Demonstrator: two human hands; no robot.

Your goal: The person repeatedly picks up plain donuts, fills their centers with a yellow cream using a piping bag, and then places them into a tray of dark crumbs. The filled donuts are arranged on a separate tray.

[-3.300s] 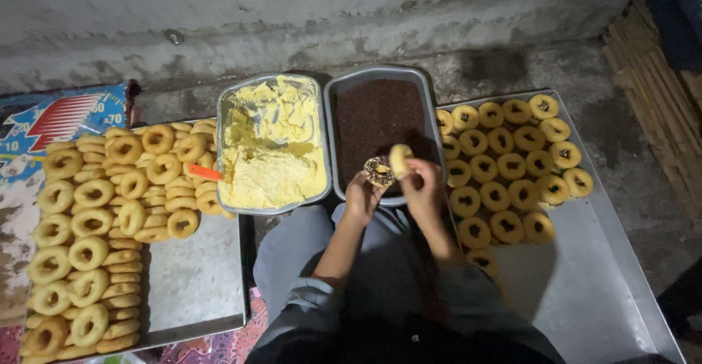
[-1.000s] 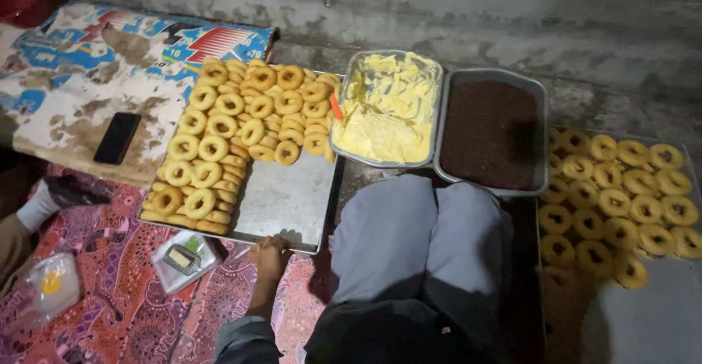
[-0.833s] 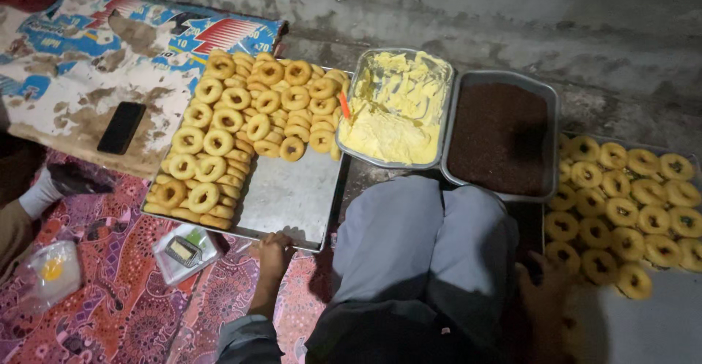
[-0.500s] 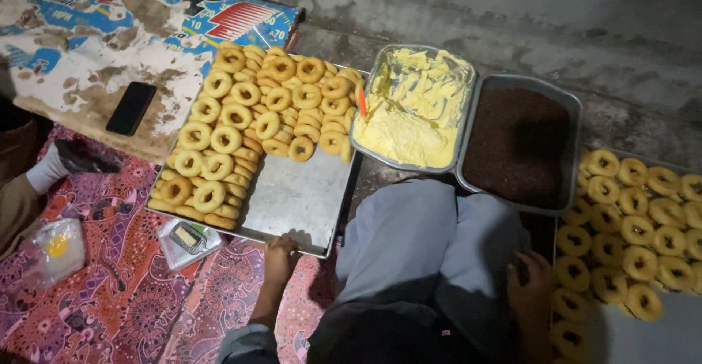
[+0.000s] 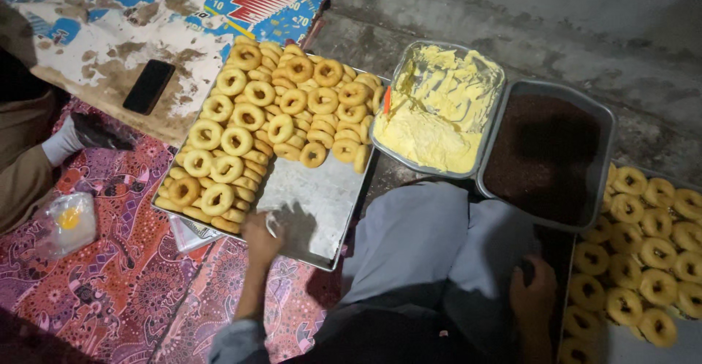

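A dark phone [image 5: 148,86] lies flat, screen black, on a worn printed sheet [image 5: 146,27] in blue, red and white at the upper left. A clear plastic bag [image 5: 67,223] with something yellow inside lies on the patterned purple cloth [image 5: 131,291] at the left. A small flat packet [image 5: 186,234] peeks from under the metal tray [image 5: 322,196].

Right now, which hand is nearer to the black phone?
Left. The left hand rests on the near edge of the ring tray, below and right of the phone. The right hand is far across, by the knee.
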